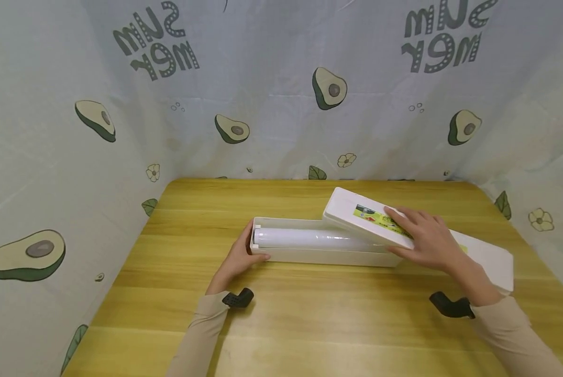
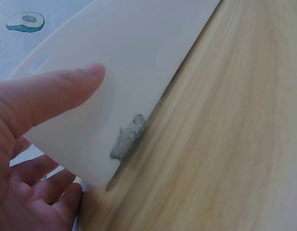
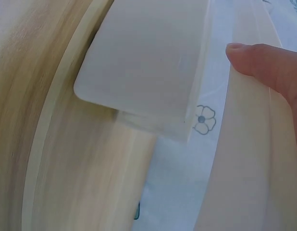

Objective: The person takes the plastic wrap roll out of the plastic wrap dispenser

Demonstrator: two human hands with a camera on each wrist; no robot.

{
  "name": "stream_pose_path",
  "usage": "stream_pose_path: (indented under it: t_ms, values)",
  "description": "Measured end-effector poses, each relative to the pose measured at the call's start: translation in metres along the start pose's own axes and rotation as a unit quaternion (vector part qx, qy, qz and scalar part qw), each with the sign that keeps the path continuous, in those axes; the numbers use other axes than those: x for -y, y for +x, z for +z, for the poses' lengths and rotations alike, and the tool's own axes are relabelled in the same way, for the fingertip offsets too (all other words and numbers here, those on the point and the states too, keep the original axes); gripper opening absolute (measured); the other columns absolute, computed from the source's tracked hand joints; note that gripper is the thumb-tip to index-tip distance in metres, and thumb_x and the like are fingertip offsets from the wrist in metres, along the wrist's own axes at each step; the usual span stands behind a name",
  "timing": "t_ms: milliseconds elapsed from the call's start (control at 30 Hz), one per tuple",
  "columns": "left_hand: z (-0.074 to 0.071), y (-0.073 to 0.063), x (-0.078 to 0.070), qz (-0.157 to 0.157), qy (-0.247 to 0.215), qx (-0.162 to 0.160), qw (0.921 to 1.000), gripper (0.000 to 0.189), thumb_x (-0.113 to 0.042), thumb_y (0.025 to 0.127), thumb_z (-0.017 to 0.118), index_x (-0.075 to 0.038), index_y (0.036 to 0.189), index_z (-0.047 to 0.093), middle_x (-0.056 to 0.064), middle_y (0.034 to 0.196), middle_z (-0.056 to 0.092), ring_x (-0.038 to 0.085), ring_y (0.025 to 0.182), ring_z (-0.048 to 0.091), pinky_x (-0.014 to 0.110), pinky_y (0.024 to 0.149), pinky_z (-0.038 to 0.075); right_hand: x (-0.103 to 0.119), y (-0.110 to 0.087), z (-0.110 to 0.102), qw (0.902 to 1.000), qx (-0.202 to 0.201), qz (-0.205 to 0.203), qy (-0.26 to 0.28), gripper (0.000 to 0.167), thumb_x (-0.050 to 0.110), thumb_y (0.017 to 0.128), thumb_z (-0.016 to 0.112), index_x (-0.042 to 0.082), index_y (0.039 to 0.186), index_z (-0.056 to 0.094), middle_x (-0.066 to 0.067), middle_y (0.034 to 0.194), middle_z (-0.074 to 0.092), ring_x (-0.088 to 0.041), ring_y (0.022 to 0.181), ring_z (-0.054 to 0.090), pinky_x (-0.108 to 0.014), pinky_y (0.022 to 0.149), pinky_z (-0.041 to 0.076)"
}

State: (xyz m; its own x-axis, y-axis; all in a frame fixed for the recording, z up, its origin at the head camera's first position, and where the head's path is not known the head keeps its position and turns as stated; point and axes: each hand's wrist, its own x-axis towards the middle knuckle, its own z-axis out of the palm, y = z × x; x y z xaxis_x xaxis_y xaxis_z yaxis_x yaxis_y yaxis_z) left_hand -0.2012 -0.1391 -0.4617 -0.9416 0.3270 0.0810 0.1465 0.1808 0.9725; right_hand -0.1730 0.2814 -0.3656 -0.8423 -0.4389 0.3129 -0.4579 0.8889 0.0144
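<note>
A long white box (image 1: 328, 256) sits on the table with its top uncovered. Inside lies a roll of clear plastic film (image 1: 305, 238), its right part hidden by the lid. My left hand (image 1: 238, 257) grips the box's left end, thumb on the front wall and fingers round the end, as the left wrist view shows. Over the right end, my right hand (image 1: 424, 238) holds the long white lid (image 1: 347, 207) across its width. The lid is slanted, its left end farther back and its right end nearer me, and carries a green and yellow label (image 1: 375, 217).
The wooden table (image 1: 309, 319) reaches back to a hanging cloth (image 1: 281, 94) printed with avocados, which also runs along both sides. A grey, torn-looking patch (image 2: 128, 138) marks the box's front wall near its lower edge. A black wrist mount (image 1: 239, 298) sits at the left cuff.
</note>
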Motion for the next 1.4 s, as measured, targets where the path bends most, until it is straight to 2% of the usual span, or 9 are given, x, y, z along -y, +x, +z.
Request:
stream_pose_path:
  t_ms: [133,433,800,1400]
  values:
    - [0.0,0.001,0.0,0.002,0.007,-0.004,1.0,0.103,-0.001,0.075,0.075,-0.01,0.152,0.007,0.015,0.15,0.033,0.032,0.126,0.044,0.039,0.102,0.041,-0.004,-0.003,-0.001,1.0,-0.007,0.003,0.0,0.092,0.044,0.068,0.076,0.024,0.147,0.032,-0.021,0.131,0.052,-0.044,0.11,0.05,-0.058,0.08,0.039]
    - [0.0,0.0,0.003,0.004,-0.009,0.0,1.0,0.103,0.002,0.075,0.074,-0.011,0.152,0.008,0.016,0.15,0.032,0.033,0.127,0.043,0.036,0.101,0.042,-0.012,-0.011,-0.001,0.9997,-0.019,0.007,-0.011,0.096,0.045,0.066,0.077,0.025,0.147,0.03,-0.021,0.129,0.053,-0.044,0.107,0.052,-0.057,0.077,0.039]
    - [0.001,-0.001,0.002,0.0,-0.005,-0.004,1.0,0.102,0.002,0.075,0.074,-0.011,0.152,0.008,0.015,0.15,0.033,0.032,0.127,0.043,0.031,0.099,0.044,-0.023,-0.022,0.001,0.9993,-0.023,0.025,-0.019,0.095,0.049,0.068,0.075,0.026,0.148,0.029,-0.022,0.129,0.051,-0.045,0.104,0.052,-0.059,0.075,0.039]
    - [0.002,-0.001,0.001,0.006,-0.001,-0.004,1.0,0.102,0.001,0.075,0.074,-0.011,0.152,0.009,0.016,0.149,0.033,0.033,0.125,0.044,0.036,0.1,0.044,-0.032,-0.036,-0.003,0.9972,-0.024,0.069,-0.019,0.097,0.055,0.069,0.072,0.026,0.149,0.027,-0.023,0.128,0.05,-0.047,0.103,0.049,-0.062,0.077,0.037]
